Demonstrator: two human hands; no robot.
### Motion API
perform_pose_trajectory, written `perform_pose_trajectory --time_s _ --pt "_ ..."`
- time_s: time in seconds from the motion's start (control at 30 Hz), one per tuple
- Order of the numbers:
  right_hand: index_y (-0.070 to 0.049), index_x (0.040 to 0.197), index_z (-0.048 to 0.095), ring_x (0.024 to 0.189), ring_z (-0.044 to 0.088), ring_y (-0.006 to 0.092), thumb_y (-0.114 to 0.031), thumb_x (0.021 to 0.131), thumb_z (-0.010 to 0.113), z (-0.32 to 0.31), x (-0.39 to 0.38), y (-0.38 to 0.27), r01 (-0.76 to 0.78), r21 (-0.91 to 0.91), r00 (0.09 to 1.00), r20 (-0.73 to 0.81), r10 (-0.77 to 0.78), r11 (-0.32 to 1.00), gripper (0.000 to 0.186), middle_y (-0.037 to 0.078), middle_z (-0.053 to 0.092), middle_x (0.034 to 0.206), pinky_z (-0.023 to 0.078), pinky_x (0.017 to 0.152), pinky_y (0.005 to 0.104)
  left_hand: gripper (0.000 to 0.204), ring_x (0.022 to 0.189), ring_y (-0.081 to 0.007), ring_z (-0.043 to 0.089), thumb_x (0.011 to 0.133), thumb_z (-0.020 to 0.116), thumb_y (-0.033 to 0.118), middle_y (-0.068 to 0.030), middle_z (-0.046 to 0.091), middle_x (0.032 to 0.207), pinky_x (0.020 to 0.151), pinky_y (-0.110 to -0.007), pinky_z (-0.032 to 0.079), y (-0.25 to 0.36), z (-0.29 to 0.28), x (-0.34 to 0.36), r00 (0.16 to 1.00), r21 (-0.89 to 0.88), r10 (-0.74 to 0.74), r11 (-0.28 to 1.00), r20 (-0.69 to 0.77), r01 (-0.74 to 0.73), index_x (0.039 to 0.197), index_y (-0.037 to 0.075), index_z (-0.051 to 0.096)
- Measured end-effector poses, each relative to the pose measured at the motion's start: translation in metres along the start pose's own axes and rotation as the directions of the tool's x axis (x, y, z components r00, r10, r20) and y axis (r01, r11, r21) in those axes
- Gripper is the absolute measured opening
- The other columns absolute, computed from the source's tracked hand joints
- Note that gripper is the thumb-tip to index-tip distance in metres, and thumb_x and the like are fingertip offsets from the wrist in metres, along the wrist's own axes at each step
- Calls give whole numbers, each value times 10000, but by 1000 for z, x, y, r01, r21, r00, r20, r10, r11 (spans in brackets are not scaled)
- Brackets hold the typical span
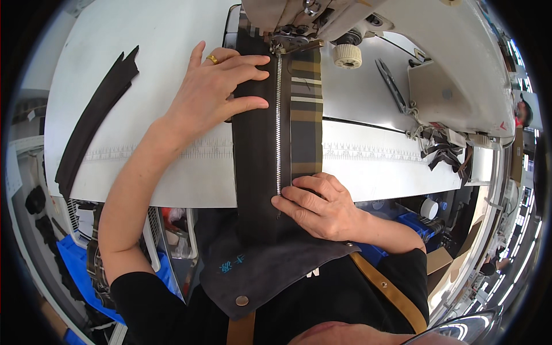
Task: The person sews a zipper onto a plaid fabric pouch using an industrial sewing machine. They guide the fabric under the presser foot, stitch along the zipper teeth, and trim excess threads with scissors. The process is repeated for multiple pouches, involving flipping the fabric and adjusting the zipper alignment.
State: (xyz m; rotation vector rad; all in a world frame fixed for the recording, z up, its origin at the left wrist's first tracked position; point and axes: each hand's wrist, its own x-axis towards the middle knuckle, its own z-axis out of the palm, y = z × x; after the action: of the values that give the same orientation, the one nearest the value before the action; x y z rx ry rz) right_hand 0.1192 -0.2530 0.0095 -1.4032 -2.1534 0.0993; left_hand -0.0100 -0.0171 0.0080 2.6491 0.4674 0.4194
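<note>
A long metal-toothed zipper (279, 126) on dark tape runs from the sewing machine's presser foot (278, 48) toward me. It lies on a strip of dark brown fabric (253, 149), with plaid fabric (306, 115) showing along its right side. My left hand (221, 83), with a gold ring, lies with spread fingers on the dark fabric, just left of the teeth and close to the foot. At the zipper's near end, my right hand (319, 207) pinches the tape edge between thumb and fingers. The needle tip is too small to make out.
The sewing machine arm (448, 63) rises over the right of the white table (201, 178). Metal tweezers or snips (391, 83) and fabric scraps (448, 152) lie near its base. A dark fabric strip (95, 123) rests at the left. Below the table's edge stand baskets and blue bins (86, 273).
</note>
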Motion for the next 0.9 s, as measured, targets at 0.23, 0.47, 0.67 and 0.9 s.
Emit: perform_pose_trajectory --time_s 0.23,0.47,0.67,0.9 --pt "-63 985 700 898 550 207 -82 596 705 -2 4 4 5 24 1000 11 -5 1000 389 36 608 959 450 692 306 383 1116 -173 509 762 682 406 69 601 1203 1081 -571 129 -6 4 1 993 43 62 997 -98 -58 1030 133 649" --pt "-29 1022 665 923 543 200 -114 684 668 -3 9 10 9 6 1000 27 -9 1000 348 46 573 1000 442 739 306 392 1163 -189 477 772 680 378 56 591 1232 1091 -549 100 -12 5 7 996 52 55 997 -75 -51 1081 138 653" --pt "-26 1021 662 928 539 198 -113 689 665 -4 13 11 9 -11 999 47 -8 1000 343 45 571 1005 437 732 308 388 1122 -155 501 775 673 382 71 609 1198 1086 -557 125 -14 7 7 991 84 76 994 -113 -66 1086 150 665" --pt "-46 1016 677 893 552 205 -73 628 696 -3 16 14 -19 -1 999 28 19 1000 389 44 606 980 440 693 305 377 1058 -160 530 780 673 348 65 610 1209 1092 -542 121 -13 9 -4 978 196 181 968 -102 -159 1100 150 669"
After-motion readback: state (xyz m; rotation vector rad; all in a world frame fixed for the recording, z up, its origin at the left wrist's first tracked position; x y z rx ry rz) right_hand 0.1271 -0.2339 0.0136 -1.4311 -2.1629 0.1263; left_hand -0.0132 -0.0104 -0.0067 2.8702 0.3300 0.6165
